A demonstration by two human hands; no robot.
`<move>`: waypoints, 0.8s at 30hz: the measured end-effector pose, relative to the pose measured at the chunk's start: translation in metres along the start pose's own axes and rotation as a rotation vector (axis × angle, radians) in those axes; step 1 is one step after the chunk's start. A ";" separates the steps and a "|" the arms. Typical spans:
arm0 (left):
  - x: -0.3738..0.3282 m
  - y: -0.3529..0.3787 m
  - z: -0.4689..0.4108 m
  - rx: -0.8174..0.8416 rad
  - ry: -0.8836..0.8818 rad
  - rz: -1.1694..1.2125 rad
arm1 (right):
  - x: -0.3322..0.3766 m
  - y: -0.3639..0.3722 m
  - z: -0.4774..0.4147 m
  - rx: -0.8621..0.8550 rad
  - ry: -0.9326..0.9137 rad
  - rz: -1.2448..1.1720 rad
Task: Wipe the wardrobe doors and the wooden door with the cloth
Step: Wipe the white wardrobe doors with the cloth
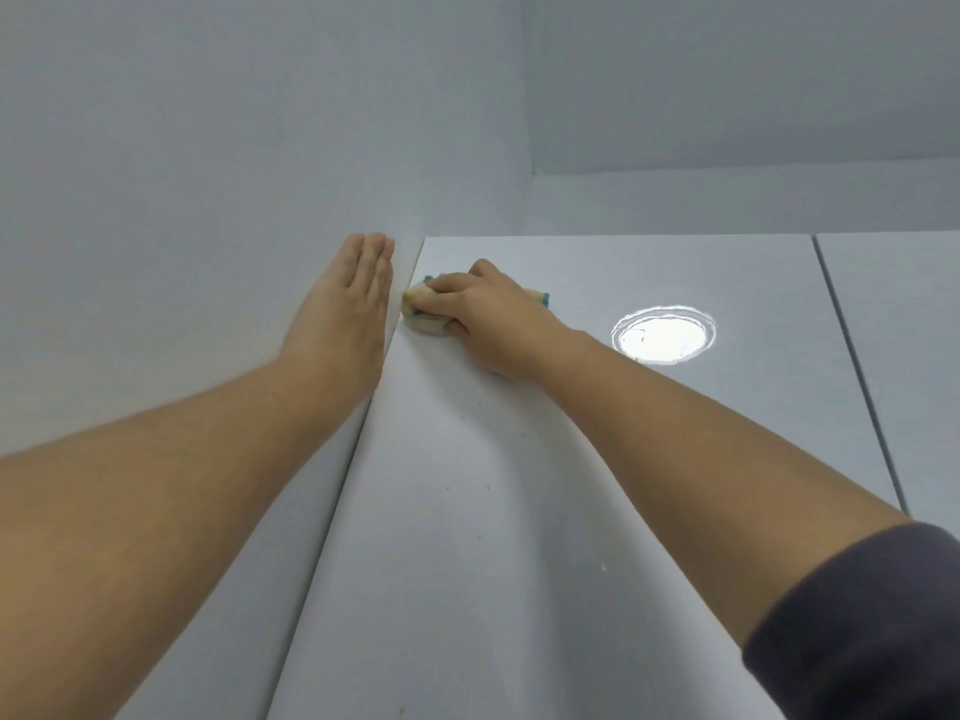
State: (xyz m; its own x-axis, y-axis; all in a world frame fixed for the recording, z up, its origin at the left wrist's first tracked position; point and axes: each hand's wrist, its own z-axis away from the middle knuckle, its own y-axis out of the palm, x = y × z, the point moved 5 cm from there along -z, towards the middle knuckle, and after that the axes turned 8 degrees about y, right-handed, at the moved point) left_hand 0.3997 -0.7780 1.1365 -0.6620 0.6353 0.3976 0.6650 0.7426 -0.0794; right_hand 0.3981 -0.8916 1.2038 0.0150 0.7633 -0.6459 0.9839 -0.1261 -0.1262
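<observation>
The scene is lit evenly and softly. A bright round glare (663, 335) is reflected on the glossy wardrobe door (519, 511). Faint shadows are cast beneath the arms. Straight edges are bent by wide-angle distortion.

Count: 2 hands — left hand (340, 309), right hand (491, 317); 1 cloth (418, 311); 2 doors — centre door (467, 511), right-edge door (914, 356); 1 sleeve (857, 631) lower right.

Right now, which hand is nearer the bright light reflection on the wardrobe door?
Right. The right hand, gripping the cloth, is on the wardrobe door just left of the reflection; the left hand lies flat beyond the door's left edge, farther away.
</observation>
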 end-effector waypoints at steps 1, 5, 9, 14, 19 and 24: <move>0.000 0.000 0.001 0.001 -0.001 0.002 | -0.004 -0.003 0.004 -0.007 0.036 0.006; 0.000 0.000 0.002 -0.006 0.001 0.009 | -0.030 -0.020 0.020 -0.040 0.212 0.012; -0.002 0.001 0.004 -0.028 -0.001 -0.001 | -0.064 -0.039 0.041 -0.088 0.375 0.048; -0.003 0.002 0.004 -0.034 0.005 0.013 | -0.095 -0.060 0.079 -0.155 0.512 0.100; -0.005 0.001 0.008 -0.042 0.030 0.010 | -0.122 -0.080 0.119 -0.202 0.612 0.141; -0.006 0.000 0.012 -0.016 0.053 -0.012 | -0.139 -0.097 0.152 -0.261 0.732 0.161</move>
State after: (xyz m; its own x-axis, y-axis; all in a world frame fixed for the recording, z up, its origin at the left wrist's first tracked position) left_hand 0.3993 -0.7791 1.1228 -0.6511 0.6141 0.4461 0.6628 0.7464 -0.0602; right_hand 0.2741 -1.0814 1.1915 0.1845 0.9824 0.0298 0.9683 -0.1869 0.1656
